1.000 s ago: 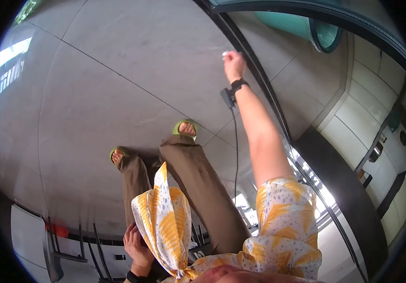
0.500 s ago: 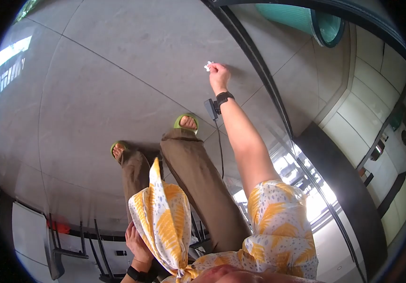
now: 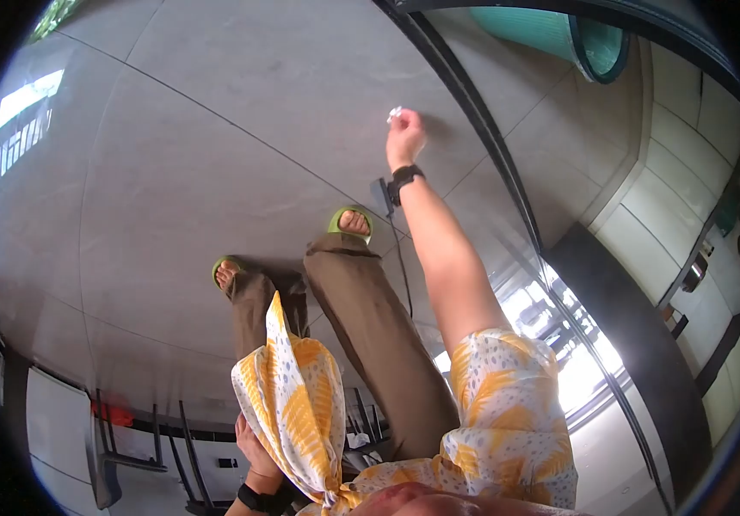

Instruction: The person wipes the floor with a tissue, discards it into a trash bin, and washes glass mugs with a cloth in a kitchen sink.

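Your right hand (image 3: 406, 141) is extended forward over the grey floor (image 3: 215, 172), with its fingers closed in a pinch on a small white item (image 3: 395, 113). The item projects from the fingertips on the side away from your wrist; its exact form is too small to tell. Whether the hand or the item touches the floor cannot be determined. A black strap (image 3: 406, 178) encircles your right wrist, with a dark box (image 3: 379, 197) beside it and a cable (image 3: 403, 267) running back toward your body.

Your left hand (image 3: 254, 447) is low at your side, next to the hanging tail of your patterned shirt (image 3: 508, 378), which partly covers it; you cannot be reported as gripping or releasing anything there, as the fingers are not clear.

A black rail (image 3: 489, 126) crosses the floor to the right of your right hand, and a teal bin (image 3: 529, 36) stands beyond it
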The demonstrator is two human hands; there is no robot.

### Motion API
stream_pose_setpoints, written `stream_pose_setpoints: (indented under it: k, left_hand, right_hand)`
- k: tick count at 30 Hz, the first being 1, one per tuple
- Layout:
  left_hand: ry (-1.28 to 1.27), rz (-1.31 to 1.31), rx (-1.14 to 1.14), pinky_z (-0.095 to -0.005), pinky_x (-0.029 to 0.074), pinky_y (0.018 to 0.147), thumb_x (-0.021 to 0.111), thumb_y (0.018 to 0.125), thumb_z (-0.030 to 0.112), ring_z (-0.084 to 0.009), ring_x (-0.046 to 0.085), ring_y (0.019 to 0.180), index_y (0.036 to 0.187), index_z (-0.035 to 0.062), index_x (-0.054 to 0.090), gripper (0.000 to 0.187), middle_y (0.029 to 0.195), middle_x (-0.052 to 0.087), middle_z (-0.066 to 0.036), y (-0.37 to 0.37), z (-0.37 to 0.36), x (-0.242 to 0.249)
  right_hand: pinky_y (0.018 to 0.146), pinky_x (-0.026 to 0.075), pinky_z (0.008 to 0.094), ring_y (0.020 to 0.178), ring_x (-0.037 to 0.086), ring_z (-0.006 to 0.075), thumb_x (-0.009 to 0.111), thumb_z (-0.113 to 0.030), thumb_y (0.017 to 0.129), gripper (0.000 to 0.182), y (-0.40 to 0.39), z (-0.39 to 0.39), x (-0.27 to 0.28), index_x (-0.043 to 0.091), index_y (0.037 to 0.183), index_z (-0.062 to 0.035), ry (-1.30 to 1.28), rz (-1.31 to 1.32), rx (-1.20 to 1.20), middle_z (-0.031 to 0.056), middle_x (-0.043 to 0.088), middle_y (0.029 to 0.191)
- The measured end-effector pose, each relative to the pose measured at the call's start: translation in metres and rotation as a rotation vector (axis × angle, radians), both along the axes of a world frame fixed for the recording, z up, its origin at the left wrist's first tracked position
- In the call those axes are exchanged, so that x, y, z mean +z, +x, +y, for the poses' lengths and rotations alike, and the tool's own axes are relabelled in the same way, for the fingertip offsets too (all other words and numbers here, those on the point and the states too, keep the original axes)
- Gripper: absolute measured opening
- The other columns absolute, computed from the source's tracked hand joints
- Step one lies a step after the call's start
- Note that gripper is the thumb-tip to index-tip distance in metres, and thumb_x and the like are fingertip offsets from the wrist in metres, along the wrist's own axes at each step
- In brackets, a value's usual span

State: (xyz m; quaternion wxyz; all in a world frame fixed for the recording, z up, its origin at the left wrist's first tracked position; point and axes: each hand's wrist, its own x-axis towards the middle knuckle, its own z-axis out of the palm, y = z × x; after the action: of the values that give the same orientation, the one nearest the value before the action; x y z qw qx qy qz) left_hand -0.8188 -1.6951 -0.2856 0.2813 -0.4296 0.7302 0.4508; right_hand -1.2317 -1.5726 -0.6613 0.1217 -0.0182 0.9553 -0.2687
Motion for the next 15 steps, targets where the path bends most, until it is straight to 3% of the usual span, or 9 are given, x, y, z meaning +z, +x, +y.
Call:
stream_pose_setpoints:
  k: [2, 4, 8, 10, 12, 13, 15]
  left_hand:
    - [-0.01, 0.007, -0.01, -0.0424, 0.041, 0.083, 0.06, 0.07, 0.021, -0.0344, 0.052, 0.096, 0.096, 0.0009, 0.06, 0.033, 0.097, 0.06, -0.013, 0.006, -0.001, 0.002]
    - [-0.013, 0.021, -0.02, -0.0422, 0.041, 0.083, 0.061, 0.07, 0.021, -0.0343, 0.052, 0.096, 0.096, 0.0009, 0.06, 0.033, 0.096, 0.06, -0.013, 0.005, -0.002, 0.0]
    - [0.012, 0.011, -0.031, -0.0421, 0.041, 0.083, 0.061, 0.07, 0.02, -0.0342, 0.052, 0.098, 0.097, 0.0016, 0.06, 0.033, 0.097, 0.06, -0.012, -0.002, -0.007, 0.001]
    - [0.009, 0.018, -0.039, -0.0421, 0.041, 0.083, 0.061, 0.07, 0.02, -0.0342, 0.052, 0.098, 0.097, 0.0016, 0.061, 0.033, 0.097, 0.06, -0.012, -0.003, -0.007, 0.002]
    - [0.006, 0.022, -0.04, -0.042, 0.041, 0.083, 0.061, 0.07, 0.02, -0.0343, 0.052, 0.098, 0.097, 0.0017, 0.061, 0.033, 0.097, 0.06, -0.012, -0.006, -0.008, 0.002]
    - [0.005, 0.022, -0.044, -0.042, 0.041, 0.083, 0.061, 0.07, 0.02, -0.0344, 0.052, 0.098, 0.097, 0.0018, 0.061, 0.032, 0.097, 0.06, -0.012, -0.006, -0.008, 0.002]
    - [0.003, 0.021, -0.048, -0.042, 0.041, 0.083, 0.061, 0.07, 0.02, -0.0344, 0.052, 0.099, 0.098, 0.0018, 0.061, 0.032, 0.098, 0.06, -0.012, -0.01, -0.009, 0.002]
  right_hand:
    - [0.062, 0.046, 0.0369, 0.074, 0.058, 0.0265, 0.063, -0.003, 0.069, 0.013, -0.003, -0.008, 0.001, 0.059, 0.08, -0.0056, -0.084, 0.113, -0.076, 0.0089, 0.059, 0.084]
    - [0.062, 0.046, 0.0368, 0.073, 0.058, 0.0272, 0.063, -0.001, 0.068, 0.01, 0.005, -0.01, -0.003, 0.06, 0.078, -0.0044, 0.122, 0.243, 0.255, 0.0096, 0.059, 0.083]
    - [0.063, 0.046, 0.0369, 0.074, 0.058, 0.0278, 0.065, -0.005, 0.068, 0.009, 0.044, 0.01, 0.003, 0.06, 0.075, -0.0058, 0.137, 0.111, 0.393, 0.0104, 0.058, 0.084]
    - [0.061, 0.047, 0.0362, 0.069, 0.058, 0.0266, 0.066, -0.007, 0.068, 0.009, 0.049, 0.022, 0.011, 0.062, 0.075, -0.0071, 0.121, -0.103, 0.424, 0.0106, 0.059, 0.078]
    - [0.06, 0.047, 0.0338, 0.063, 0.058, 0.0228, 0.066, -0.009, 0.068, 0.009, 0.033, 0.032, 0.025, 0.064, 0.076, -0.0069, 0.121, -0.21, -0.01, 0.0101, 0.061, 0.07]
    - [0.06, 0.047, 0.0297, 0.062, 0.059, 0.0181, 0.065, -0.007, 0.068, 0.009, 0.019, 0.066, -0.008, 0.066, 0.077, -0.0061, 0.091, -0.015, -0.014, 0.009, 0.063, 0.069]
    - [0.064, 0.048, 0.026, 0.067, 0.061, 0.0151, 0.064, -0.003, 0.07, 0.011, -0.015, 0.081, -0.003, 0.067, 0.08, -0.0028, 0.081, -0.068, -0.237, 0.0064, 0.066, 0.073]
